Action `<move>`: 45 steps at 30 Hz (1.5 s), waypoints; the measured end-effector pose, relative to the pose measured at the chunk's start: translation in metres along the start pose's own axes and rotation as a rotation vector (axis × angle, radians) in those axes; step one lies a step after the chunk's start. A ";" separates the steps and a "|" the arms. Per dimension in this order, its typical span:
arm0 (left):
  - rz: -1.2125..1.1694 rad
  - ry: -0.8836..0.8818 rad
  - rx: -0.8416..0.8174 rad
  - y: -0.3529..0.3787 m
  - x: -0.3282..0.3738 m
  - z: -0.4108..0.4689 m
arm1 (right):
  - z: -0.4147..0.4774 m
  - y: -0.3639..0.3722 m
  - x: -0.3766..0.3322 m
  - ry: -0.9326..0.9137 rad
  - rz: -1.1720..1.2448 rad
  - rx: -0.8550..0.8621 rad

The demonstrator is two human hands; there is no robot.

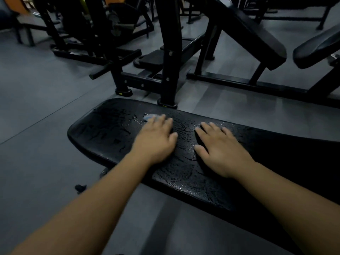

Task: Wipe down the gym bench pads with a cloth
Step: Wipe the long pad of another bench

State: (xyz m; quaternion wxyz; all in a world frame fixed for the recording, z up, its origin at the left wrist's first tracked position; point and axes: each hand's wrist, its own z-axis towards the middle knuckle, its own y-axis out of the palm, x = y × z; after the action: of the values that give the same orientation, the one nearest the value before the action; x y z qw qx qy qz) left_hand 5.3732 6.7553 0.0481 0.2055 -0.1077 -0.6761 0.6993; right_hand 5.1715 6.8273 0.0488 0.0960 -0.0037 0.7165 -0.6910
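Both forearms are reaching in from the bottom edge onto the black bench pad (103,129). Left grip (154,139) is lying flat, fingers straight and slightly apart, pressing a pale blue cloth (148,117) onto the pad's far side. Only a corner of cloth is showing past the fingertips, and this grip is blurred. Right grip (220,150) is resting palm-down just beside it, fingers spread, clamping nothing. Pad surface is glistening with wet streaks. Black machine frame (169,52) is standing on the grey floor (36,107) just behind.
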 end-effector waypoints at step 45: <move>-0.007 0.127 -0.070 -0.015 -0.085 0.005 | 0.039 0.018 -0.078 -0.140 0.059 0.020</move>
State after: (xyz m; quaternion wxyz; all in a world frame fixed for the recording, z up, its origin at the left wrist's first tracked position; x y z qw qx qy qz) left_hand 5.4490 6.7141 0.0523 0.2466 -0.1566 -0.6862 0.6662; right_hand 5.2563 6.8001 0.0405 0.1662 -0.0299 0.7008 -0.6931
